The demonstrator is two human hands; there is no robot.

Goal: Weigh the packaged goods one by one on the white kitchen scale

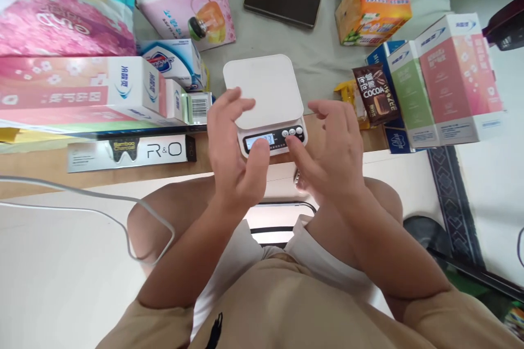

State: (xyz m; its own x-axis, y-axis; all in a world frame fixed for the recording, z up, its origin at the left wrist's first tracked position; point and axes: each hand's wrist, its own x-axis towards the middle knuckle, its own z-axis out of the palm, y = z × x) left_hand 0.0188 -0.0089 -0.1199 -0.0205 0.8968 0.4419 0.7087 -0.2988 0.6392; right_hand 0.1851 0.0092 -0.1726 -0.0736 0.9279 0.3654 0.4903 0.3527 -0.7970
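Observation:
In the head view a white digital kitchen scale [264, 84] lies at the near edge of the cloth-covered surface, with nothing on its square plate. Its small display is lit, but I cannot read it fully, as a thumb partly covers it. My left hand [233, 147] is at the scale's left side, fingers apart and thumb over the display. On the right side, my right hand [333, 150] has its fingers loosely curved and apart, and its thumb tip touches the button area of the panel. Neither hand grips anything.
A black phone [282, 2] lies beyond the scale. Toothpaste boxes [73, 84], a pink box [196, 11] and a silver R&O box [131, 152] stand left. Right are a cocoa snack packet [376, 92], an orange box [374, 8] and upright boxes [446, 79]. A white cable [110, 196] loops lower left.

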